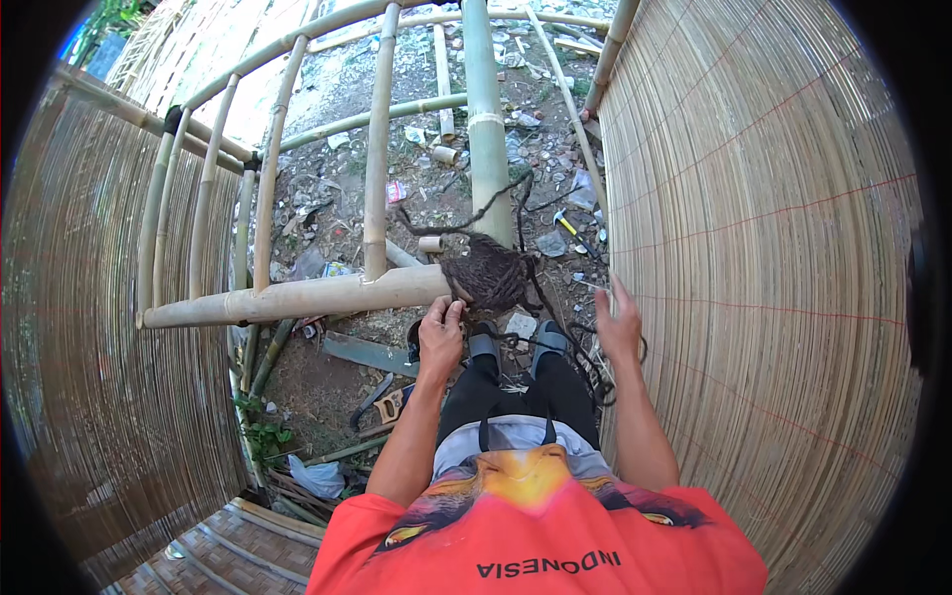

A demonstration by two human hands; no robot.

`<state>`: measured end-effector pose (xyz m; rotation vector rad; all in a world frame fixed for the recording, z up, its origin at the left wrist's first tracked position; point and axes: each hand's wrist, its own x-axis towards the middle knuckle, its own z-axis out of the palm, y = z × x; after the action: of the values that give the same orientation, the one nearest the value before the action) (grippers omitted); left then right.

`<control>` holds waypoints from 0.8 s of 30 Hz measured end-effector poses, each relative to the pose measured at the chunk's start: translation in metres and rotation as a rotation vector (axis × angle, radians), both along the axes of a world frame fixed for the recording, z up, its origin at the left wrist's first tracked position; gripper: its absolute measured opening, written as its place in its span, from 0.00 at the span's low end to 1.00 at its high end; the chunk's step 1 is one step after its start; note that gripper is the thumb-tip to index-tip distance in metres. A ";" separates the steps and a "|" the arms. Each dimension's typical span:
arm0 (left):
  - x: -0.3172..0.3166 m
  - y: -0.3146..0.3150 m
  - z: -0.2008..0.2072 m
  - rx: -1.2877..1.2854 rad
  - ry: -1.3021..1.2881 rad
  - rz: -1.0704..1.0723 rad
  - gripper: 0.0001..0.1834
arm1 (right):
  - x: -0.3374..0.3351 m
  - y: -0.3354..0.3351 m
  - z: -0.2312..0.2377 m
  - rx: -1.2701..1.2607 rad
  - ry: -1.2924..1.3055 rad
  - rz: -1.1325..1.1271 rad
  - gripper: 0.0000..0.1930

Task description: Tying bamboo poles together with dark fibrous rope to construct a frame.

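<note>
A thick wrap of dark fibre rope (488, 273) binds the end of a horizontal bamboo pole (307, 297) to an upright green bamboo post (486, 129). My left hand (441, 335) is closed at the pole's end, its fingertips pinching a short strand just under the wrap. To the right of the binding, my right hand (620, 322) is raised beside the woven screen with fingers stretched apart. Loose rope hangs from the wrap past my feet, and a loop of it shows behind my right hand. Another loose length trails over the post to the far left.
A bamboo-slat screen (754, 248) stands close on my right, another (119, 268) on the left. Thin bamboo uprights (377, 149) rise from the pole. On the littered ground lie a hammer (570, 226), a handsaw (394, 405), a curved blade (372, 397) and bamboo offcuts.
</note>
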<state>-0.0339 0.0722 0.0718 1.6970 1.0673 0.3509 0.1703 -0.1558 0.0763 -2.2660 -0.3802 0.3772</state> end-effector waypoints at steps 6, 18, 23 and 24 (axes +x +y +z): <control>-0.006 0.005 -0.021 -0.076 -0.045 0.012 0.11 | 0.032 0.140 0.016 0.212 0.168 0.346 0.21; -0.008 0.017 -0.002 -0.241 0.011 -0.018 0.12 | -0.105 -0.239 -0.113 -1.133 0.414 -0.989 0.15; -0.006 0.014 -0.008 -0.251 -0.026 -0.048 0.12 | -0.086 -0.075 -0.048 -0.252 -0.171 -0.403 0.16; -0.007 0.015 -0.008 -0.244 -0.002 -0.039 0.12 | -0.068 -0.025 -0.031 0.006 -0.174 -0.250 0.19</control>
<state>-0.0412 0.0873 0.0638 1.4973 1.0300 0.1887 0.1021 -0.1810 0.0450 -2.3126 -0.1822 0.0501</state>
